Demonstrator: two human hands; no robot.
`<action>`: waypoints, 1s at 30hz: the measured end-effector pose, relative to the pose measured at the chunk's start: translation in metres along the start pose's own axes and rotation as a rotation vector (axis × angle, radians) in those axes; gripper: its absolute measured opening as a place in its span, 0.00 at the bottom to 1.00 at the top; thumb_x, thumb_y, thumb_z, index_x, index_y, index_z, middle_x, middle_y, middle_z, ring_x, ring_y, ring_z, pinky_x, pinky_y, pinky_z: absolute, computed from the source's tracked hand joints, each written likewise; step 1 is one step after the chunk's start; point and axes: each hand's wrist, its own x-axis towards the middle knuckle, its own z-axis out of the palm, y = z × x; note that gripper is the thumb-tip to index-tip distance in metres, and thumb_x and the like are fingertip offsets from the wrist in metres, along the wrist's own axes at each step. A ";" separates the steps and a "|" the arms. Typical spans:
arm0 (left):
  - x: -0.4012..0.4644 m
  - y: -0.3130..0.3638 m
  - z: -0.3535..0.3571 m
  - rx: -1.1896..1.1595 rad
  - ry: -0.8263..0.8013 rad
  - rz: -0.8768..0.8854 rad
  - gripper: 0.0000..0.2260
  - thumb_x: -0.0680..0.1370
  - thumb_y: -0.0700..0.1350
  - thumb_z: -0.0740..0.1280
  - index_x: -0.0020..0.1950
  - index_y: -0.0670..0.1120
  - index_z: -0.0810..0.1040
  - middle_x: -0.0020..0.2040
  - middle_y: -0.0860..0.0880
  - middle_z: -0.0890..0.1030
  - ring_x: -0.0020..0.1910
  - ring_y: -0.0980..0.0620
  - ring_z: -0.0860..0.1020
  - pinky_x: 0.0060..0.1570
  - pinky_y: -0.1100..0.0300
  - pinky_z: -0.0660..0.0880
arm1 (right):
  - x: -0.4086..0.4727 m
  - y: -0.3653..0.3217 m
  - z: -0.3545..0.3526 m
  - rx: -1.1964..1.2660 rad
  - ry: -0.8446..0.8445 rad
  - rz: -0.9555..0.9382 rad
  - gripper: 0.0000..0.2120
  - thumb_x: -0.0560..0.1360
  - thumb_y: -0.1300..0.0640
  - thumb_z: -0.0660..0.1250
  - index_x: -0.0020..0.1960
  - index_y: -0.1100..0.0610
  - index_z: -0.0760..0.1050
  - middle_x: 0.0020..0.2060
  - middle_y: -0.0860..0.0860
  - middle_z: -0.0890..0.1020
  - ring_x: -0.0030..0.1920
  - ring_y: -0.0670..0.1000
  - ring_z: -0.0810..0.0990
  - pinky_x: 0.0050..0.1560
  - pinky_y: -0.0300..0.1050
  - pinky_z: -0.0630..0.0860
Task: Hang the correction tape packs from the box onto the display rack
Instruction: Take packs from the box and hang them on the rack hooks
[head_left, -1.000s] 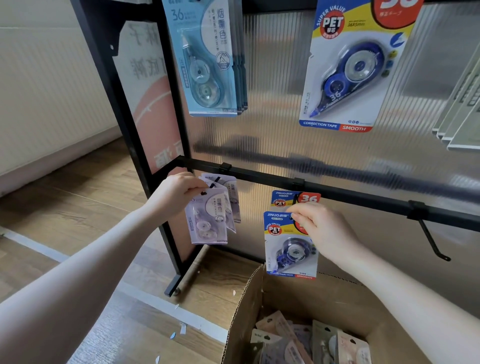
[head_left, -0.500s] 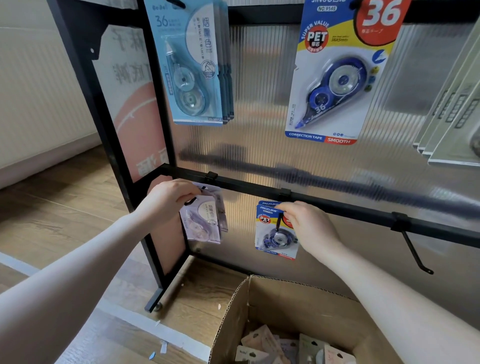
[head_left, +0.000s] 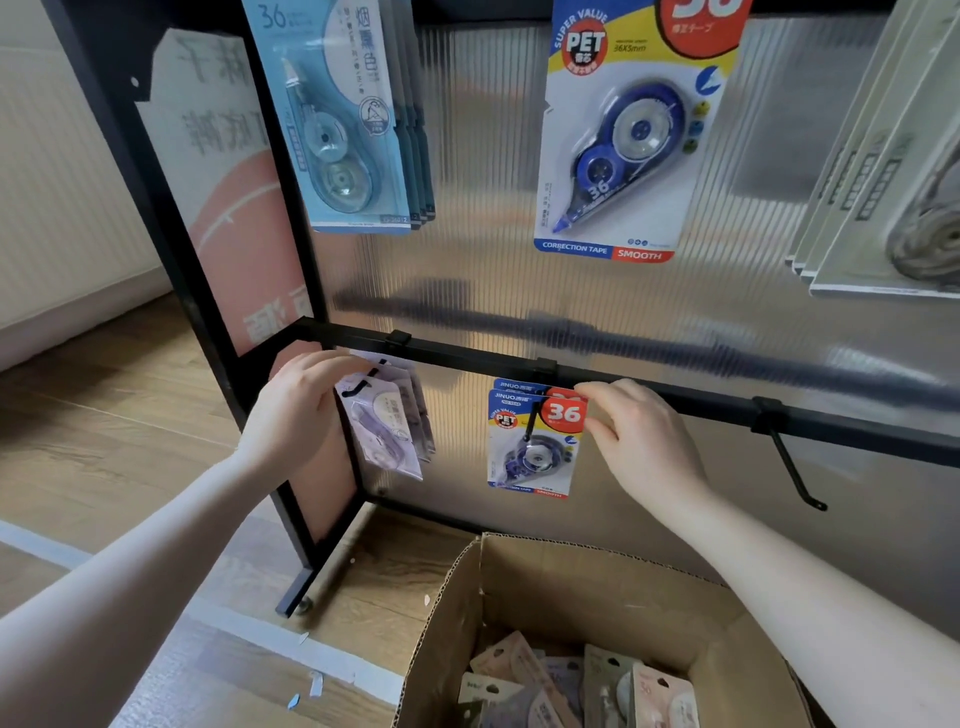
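Now: both hands on packs at the lower rail

Up at the black metal rail (head_left: 649, 392), the left hand (head_left: 296, 410) pinches the top of the pale lilac correction tape packs (head_left: 387, 421) hanging on a black hook (head_left: 363, 383). Beside it, the right hand (head_left: 639, 441) holds the upper right corner of the blue-and-yellow carded correction tape packs (head_left: 532, 441), threaded on their own peg. Below the right forearm stands the open brown cardboard box (head_left: 597, 577), holding loose beige, pink and lilac packs (head_left: 571, 686).
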 end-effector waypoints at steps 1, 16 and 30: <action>-0.005 0.002 0.001 0.006 0.004 0.001 0.22 0.72 0.24 0.57 0.57 0.42 0.80 0.57 0.44 0.80 0.59 0.43 0.75 0.56 0.49 0.72 | -0.005 0.003 -0.002 -0.007 0.018 0.001 0.19 0.78 0.58 0.63 0.68 0.56 0.70 0.61 0.52 0.76 0.62 0.52 0.72 0.57 0.44 0.71; -0.088 0.062 0.029 0.059 -0.025 -0.061 0.23 0.73 0.41 0.61 0.67 0.39 0.71 0.70 0.39 0.67 0.71 0.40 0.64 0.69 0.48 0.60 | -0.082 0.062 0.020 -0.018 -0.057 0.119 0.22 0.78 0.54 0.63 0.71 0.56 0.66 0.67 0.54 0.70 0.66 0.55 0.69 0.65 0.49 0.67; -0.157 0.145 0.114 0.015 -0.294 0.024 0.26 0.73 0.49 0.64 0.70 0.42 0.68 0.72 0.41 0.66 0.70 0.42 0.65 0.67 0.48 0.63 | -0.173 0.117 0.022 -0.164 -0.279 0.153 0.22 0.80 0.51 0.57 0.72 0.52 0.60 0.68 0.50 0.65 0.67 0.52 0.65 0.66 0.46 0.64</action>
